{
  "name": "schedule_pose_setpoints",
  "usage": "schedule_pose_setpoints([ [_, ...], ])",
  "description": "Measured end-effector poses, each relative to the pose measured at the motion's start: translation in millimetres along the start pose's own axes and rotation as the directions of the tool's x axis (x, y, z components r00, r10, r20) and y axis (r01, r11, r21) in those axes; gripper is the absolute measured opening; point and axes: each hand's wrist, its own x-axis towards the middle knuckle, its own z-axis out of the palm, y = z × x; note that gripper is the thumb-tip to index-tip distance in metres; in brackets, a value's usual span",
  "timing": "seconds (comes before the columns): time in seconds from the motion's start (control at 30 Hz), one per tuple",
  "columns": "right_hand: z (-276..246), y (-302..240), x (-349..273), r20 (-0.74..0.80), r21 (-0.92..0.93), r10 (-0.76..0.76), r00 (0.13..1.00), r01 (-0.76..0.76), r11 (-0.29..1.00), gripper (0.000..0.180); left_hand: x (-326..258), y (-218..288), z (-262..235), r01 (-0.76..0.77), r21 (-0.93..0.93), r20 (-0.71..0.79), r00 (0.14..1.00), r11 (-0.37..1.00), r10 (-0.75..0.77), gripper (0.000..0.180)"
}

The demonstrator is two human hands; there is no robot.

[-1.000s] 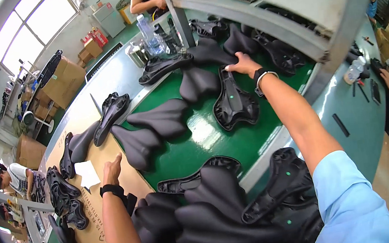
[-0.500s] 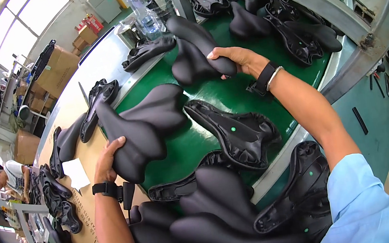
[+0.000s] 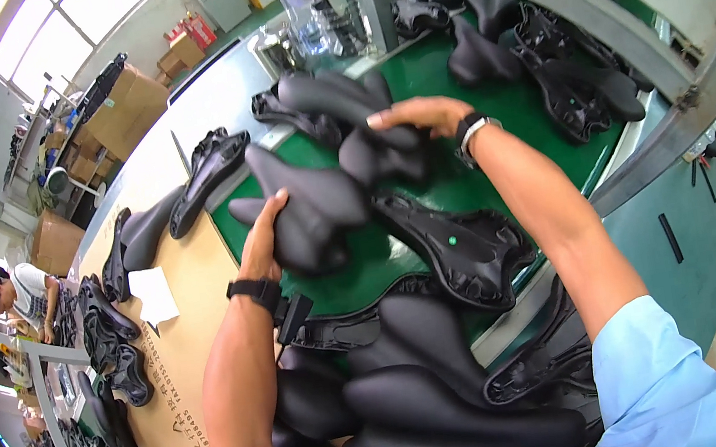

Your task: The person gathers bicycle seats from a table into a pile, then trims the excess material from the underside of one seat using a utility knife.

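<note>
My left hand [image 3: 262,244] grips the edge of a smooth black bicycle saddle [image 3: 305,203], its thumb on top and its other fingers hidden. Another saddle lies partly beneath this one. My right hand [image 3: 423,115] is closed on one end of a motion-blurred black saddle [image 3: 327,98], held above a further saddle [image 3: 381,158]. Just below the hands, an upturned saddle [image 3: 457,246] shows its ribbed underside and a small green dot. Several more saddles [image 3: 424,333] are heaped close to me.
A green tabletop [image 3: 561,172] is bordered by a metal frame [image 3: 621,8]. Cardboard [image 3: 208,327] covers the left side, with white paper [image 3: 153,295] on it. A clear bottle [image 3: 303,16] and a metal mug [image 3: 274,52] stand at the back. Other people work at left, back and right.
My left hand has carried its saddle rightward and away from me, over another saddle. The right-hand saddle has swung to the left. The whole view has shifted slightly.
</note>
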Motion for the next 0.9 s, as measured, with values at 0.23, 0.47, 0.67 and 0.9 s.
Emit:
schedule_pose_setpoints([
  [0.23, 48, 62, -61, 0.112, 0.275, -0.019, 0.994, -0.012, 0.961, 0.098, -90, 24, 25, 0.269, 0.113, -0.120, 0.959, 0.956, -0.256, 0.072],
  [0.47, 109, -3, -182, 0.251, -0.032, 0.153, 0.956, -0.150, 0.988, 0.100, -229, 62, 8, 0.247, 0.145, -0.336, 0.923, 0.958, -0.187, 0.070],
  [0.67, 181, -30, -230, 0.563, 0.341, -0.046, 0.825, -0.180, 0.923, 0.068, -381, 78, -48, -0.042, -0.031, -0.400, 0.916, 0.999, 0.026, 0.054],
  [0.9, 289, -69, -318, 0.705, 0.091, -0.087, 0.704, 0.032, 0.995, 0.087, -495, -24, -148, -0.101, -0.192, -0.475, 0.880, 0.976, -0.002, 0.056],
])
